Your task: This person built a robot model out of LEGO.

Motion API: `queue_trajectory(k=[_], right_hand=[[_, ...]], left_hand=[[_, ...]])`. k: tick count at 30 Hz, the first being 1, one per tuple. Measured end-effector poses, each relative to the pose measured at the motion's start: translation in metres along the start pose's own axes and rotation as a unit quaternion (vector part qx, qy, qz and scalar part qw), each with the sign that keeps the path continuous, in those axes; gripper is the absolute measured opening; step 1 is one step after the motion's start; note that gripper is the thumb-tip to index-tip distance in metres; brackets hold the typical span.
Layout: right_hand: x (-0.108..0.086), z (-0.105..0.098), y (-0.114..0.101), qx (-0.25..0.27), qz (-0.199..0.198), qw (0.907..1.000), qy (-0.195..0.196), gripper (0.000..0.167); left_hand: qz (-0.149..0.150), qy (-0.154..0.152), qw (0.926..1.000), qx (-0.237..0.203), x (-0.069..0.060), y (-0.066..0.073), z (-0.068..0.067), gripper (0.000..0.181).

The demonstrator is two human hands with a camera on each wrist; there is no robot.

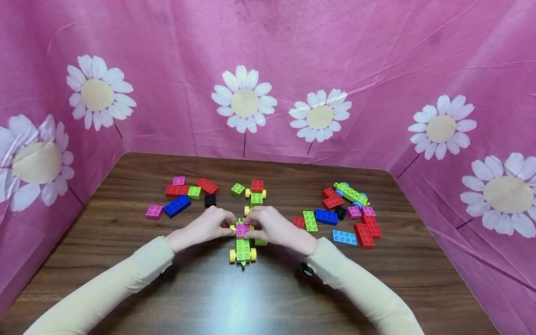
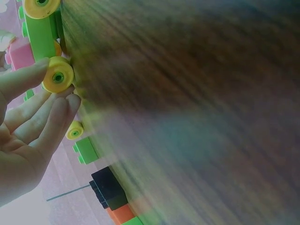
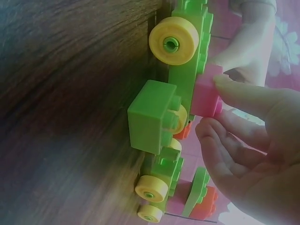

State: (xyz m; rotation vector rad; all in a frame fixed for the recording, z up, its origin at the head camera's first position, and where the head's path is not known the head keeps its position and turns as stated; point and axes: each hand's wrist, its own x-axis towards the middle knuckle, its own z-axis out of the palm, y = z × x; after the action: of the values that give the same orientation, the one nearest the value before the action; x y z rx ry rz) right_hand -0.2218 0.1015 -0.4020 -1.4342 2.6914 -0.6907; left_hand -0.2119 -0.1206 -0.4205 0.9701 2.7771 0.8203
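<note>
A lime green wheeled base (image 1: 243, 251) with yellow wheels lies lengthwise in front of me, a pink brick (image 1: 242, 230) on its far part. My left hand (image 1: 215, 222) pinches the base by a far yellow wheel (image 2: 58, 75), thumb on one side and fingers on the other. From the right, my right hand (image 1: 274, 225) pinches the pink brick between thumb and fingers. A loose lime green brick (image 3: 152, 115) stands on the table beside the base, partly hidden by the right hand in the head view.
Beyond the hands is another green wheeled base (image 1: 257, 199) with a red brick (image 1: 257, 185). Left lie several loose bricks, including a blue brick (image 1: 177, 205) and a black brick (image 1: 210, 200). Right are more bricks and a blue-wheeled green base (image 1: 351, 194). Pink cloth (image 1: 268, 42) hangs around the table.
</note>
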Motion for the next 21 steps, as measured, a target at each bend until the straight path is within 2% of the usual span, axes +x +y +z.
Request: queue_trajectory(k=[11,21], right_hand=[[0.0013,-0.0039,-0.0001,-0.017,-0.013,0.9998,-0.006,0.023],[0.0004,-0.0024,-0.0010,-0.006,-0.002,0.9999,-0.009,0.021]], left_hand=[[0.000,-0.001,1.0000,0.001,0.0014,0.0005,-0.0010,0.018],[-0.003,-0.003,1.0000,0.003,0.0007,0.0012,-0.0003,0.018]])
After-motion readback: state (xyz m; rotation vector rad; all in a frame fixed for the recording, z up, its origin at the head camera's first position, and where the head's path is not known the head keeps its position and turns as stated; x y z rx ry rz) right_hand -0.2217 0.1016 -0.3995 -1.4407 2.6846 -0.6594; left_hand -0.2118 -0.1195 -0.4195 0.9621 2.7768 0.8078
